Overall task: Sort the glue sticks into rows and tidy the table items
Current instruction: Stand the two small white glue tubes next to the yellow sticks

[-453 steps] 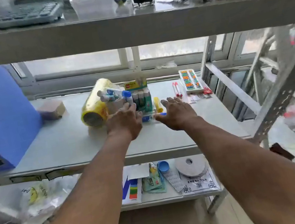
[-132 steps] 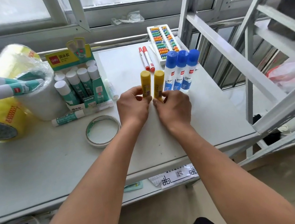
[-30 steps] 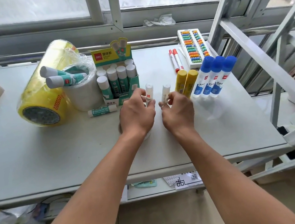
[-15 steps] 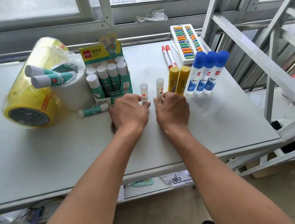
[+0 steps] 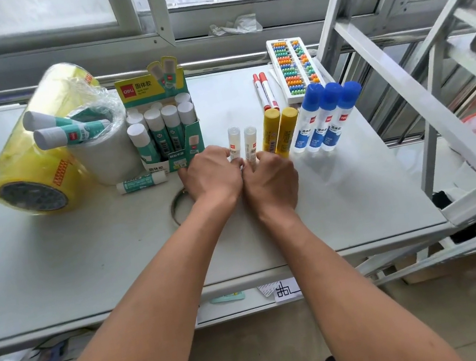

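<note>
Two small white glue sticks (image 5: 242, 142) lie side by side on the white table (image 5: 56, 267). My left hand (image 5: 213, 175) touches the near end of the left one, and my right hand (image 5: 272, 179) touches the near end of the right one. To their right lie two yellow glue sticks (image 5: 280, 130), then three blue-capped glue bottles (image 5: 322, 117). A green display box (image 5: 169, 128) holds several upright teal glue sticks. One teal stick (image 5: 141, 183) lies loose in front of it, and two more (image 5: 64, 127) rest on a white tape roll (image 5: 106, 155).
A big yellow tape roll (image 5: 36, 170) lies at the left. A clear tape ring (image 5: 179, 206) sits partly under my left wrist. Two red markers (image 5: 264, 90) and a bead abacus (image 5: 295, 66) lie at the back right. A metal frame (image 5: 403, 83) stands at the right edge.
Over the last second the two white sticks were laid down and pushed together. They now lie parallel, closer to the yellow pair, with both hands drawn in at their near ends.
</note>
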Motion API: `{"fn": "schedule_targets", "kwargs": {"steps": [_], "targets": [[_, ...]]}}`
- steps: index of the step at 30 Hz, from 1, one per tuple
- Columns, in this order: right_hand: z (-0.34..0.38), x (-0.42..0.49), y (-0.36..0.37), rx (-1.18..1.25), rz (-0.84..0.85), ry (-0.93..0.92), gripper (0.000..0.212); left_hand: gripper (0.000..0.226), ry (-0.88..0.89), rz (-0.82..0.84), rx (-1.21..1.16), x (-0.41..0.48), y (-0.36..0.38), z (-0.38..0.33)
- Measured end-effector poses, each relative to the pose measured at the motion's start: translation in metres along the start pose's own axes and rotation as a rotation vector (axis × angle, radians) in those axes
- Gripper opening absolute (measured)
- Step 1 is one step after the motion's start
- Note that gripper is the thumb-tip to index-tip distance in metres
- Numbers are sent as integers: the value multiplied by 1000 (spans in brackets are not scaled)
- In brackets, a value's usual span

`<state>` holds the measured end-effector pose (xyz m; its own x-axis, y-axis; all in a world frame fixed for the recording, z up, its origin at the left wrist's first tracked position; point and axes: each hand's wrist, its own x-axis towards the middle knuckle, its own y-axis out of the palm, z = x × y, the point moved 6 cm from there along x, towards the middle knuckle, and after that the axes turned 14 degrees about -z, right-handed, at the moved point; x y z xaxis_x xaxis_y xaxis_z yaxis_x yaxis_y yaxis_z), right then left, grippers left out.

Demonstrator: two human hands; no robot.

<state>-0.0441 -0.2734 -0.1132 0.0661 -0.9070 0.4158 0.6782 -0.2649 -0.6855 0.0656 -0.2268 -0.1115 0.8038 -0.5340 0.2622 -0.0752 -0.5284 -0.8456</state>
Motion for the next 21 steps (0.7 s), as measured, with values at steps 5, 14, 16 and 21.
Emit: {"fn": "schedule_targets", "kwargs": {"steps": [5, 14, 16, 21], "targets": [[0, 0, 0, 25, 3, 8, 29, 28, 13, 12, 6, 0, 5, -2], [0, -6, -4, -1, -30, -49, 31, 28, 118, -149, -53, -16, -19, 2], [-3, -11, -10, 21, -70, -53, 30, 26, 105, -190, -126, -18, -31, 11], [3, -24, -18, 114, -48, -72, 29, 16, 61, -335, -180, -12, -62, 48]]}}
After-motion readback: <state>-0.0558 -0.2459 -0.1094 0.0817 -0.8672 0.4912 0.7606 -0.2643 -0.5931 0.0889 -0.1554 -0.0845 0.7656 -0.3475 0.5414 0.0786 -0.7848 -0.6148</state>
